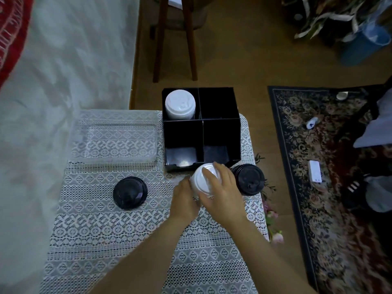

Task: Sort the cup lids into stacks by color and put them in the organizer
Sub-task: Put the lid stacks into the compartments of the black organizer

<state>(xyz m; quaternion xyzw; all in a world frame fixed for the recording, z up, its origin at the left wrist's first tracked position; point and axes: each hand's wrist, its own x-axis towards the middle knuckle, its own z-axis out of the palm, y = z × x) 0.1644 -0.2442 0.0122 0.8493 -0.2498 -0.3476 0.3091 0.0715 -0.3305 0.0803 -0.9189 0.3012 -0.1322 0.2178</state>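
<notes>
Both your forearms reach forward from the near edge of the lace-covered table and meet just before the black organizer. Your left hand cups the left side of a white lid stack, its fingertips hidden behind it. Your right hand curves over the top, fingers spread across the lids and thumb on the near side, so both hands clasp the stack. A black lid stack stands just right of it, black lids lie well to the left, and another white stack fills the organizer's far-left compartment.
</notes>
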